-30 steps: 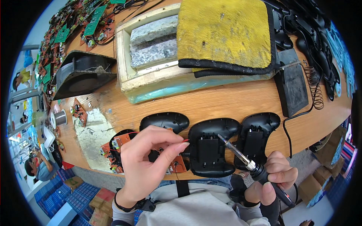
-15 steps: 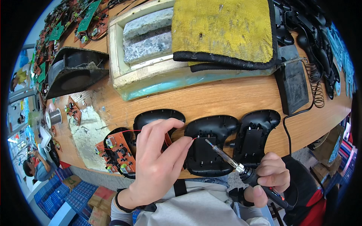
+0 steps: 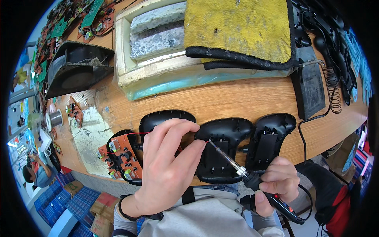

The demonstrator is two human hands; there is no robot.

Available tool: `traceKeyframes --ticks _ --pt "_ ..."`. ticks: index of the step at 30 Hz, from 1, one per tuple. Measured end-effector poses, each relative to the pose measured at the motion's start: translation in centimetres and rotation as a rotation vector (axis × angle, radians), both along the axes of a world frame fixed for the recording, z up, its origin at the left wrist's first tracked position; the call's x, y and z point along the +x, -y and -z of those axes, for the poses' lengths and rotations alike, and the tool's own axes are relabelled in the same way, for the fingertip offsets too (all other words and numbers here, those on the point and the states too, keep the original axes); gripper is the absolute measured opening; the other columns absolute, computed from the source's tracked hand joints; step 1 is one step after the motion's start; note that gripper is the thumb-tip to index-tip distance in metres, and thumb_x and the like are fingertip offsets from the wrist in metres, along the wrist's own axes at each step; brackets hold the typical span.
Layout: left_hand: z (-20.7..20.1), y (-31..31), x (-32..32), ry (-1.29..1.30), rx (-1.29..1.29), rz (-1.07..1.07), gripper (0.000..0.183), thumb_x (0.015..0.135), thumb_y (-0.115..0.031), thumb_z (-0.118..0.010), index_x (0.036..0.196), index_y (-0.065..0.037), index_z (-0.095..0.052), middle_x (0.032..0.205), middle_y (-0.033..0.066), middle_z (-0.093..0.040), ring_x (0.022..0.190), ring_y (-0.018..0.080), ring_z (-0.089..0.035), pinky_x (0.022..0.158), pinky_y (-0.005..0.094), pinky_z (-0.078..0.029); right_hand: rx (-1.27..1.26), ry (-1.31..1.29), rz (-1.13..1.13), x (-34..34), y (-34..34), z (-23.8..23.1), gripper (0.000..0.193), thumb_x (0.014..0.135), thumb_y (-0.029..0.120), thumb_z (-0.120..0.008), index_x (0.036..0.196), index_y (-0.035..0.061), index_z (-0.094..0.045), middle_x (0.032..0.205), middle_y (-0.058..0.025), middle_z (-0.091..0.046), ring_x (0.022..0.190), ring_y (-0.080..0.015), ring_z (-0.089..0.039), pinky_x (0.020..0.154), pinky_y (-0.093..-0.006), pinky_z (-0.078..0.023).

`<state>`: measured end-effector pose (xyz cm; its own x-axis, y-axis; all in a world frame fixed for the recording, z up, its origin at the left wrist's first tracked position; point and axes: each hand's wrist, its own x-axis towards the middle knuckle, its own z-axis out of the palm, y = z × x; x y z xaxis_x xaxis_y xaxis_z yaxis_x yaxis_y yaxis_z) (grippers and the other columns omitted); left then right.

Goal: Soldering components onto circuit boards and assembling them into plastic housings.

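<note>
Over a black gamepad shell (image 3: 218, 158), left grip (image 3: 167, 158) pinches thin red wire (image 3: 207, 141) — beside the shell, right grip (image 3: 278, 183) clasps a black-handled soldering iron (image 3: 251, 180).

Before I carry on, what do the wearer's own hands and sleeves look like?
The left hand and right hand are bare, without gloves. A thin black band circles the left wrist; something black, hard to identify, sits by the right one. The visible sleeves are pale grey.
</note>
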<state>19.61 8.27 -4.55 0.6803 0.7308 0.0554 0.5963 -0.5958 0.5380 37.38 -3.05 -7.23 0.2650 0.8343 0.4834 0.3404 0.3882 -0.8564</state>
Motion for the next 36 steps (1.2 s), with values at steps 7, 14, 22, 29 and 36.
traceKeyframes --ticks 7,14,22,29,36 --pt "-0.1 -0.1 0.0 -0.012 -0.004 0.011 0.016 0.062 0.001 -0.069 0.077 -0.002 -0.064 0.096 0.0078 -0.057 0.093 0.0263 -0.052 0.072 0.0336 -0.04 -0.019 0.043 0.032 -0.3 -0.3 -0.4 0.016 0.05 0.008 -0.063 0.063 0.0034 -0.055 0.047 -0.0045 -0.049 0.033 -0.0134 -0.043 0.038 -0.0245 -0.025" --pt "-0.3 -0.2 0.2 -0.045 -0.034 0.004 0.015 0.064 0.0 -0.069 0.077 -0.003 -0.064 0.097 0.0066 -0.055 0.094 0.025 -0.05 0.07 0.0323 -0.04 -0.067 0.24 -0.095 0.1 -0.8 -1.7 0.016 0.048 0.007 -0.063 0.061 0.0078 -0.053 0.047 -0.0002 -0.046 0.034 -0.0115 -0.041 0.039 -0.0234 -0.023" --pt "-0.6 -0.3 0.3 -0.081 -0.042 0.014 0.015 0.064 0.001 -0.068 0.078 -0.003 -0.064 0.098 0.0062 -0.054 0.095 0.0247 -0.05 0.07 0.0324 -0.04 -0.014 0.431 -0.168 -0.2 -1.1 -2.5 0.02 0.047 0.012 -0.06 0.061 0.0079 -0.048 0.041 0.0004 -0.04 0.03 -0.0114 -0.03 0.04 -0.0254 -0.019" --pt "-0.6 -0.3 0.4 -0.083 -0.04 0.013 0.015 0.063 0.001 -0.069 0.077 -0.003 -0.064 0.098 0.006 -0.054 0.095 0.0248 -0.049 0.069 0.0315 -0.04 -0.036 0.372 -0.161 -0.1 -1.3 -2.5 0.019 0.046 0.011 -0.059 0.06 0.0082 -0.047 0.041 0.0008 -0.039 0.03 -0.0109 -0.029 0.04 -0.0252 -0.018" --pt "-0.6 -0.3 0.4 -0.089 -0.051 0.005 0.015 0.064 0.001 -0.069 0.077 -0.003 -0.064 0.098 0.0057 -0.054 0.094 0.024 -0.049 0.068 0.0315 -0.04 0.048 0.479 -0.223 -0.1 -1.9 -2.7 0.019 0.048 0.012 -0.059 0.063 0.0074 -0.049 0.041 0.001 -0.039 0.031 -0.0107 -0.029 0.04 -0.0248 -0.017"
